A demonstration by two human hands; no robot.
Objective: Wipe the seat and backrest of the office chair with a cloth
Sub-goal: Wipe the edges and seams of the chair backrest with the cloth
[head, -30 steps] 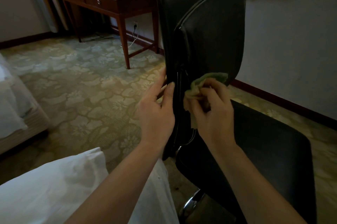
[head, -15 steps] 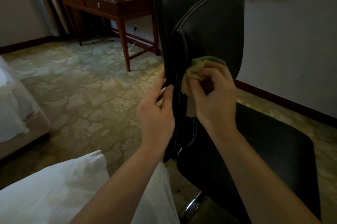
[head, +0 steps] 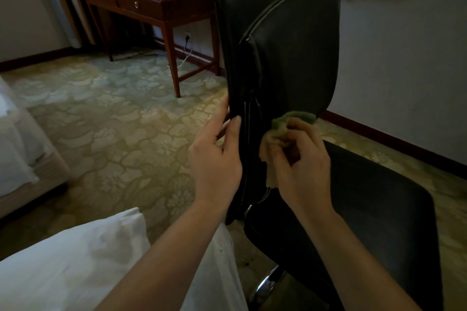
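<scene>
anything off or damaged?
Nothing spilled. One oddity: on the backrest, at the left edge the left hand holds, the front pad seems parted from the shell; too dark to tell damage from design. The right hand grips the cloth.

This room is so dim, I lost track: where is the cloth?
In the head view the cloth sits centre-right, bunched in the right hand against the lower backrest, just above the seat, with the left hand holding the backrest's edge beside it.
</scene>
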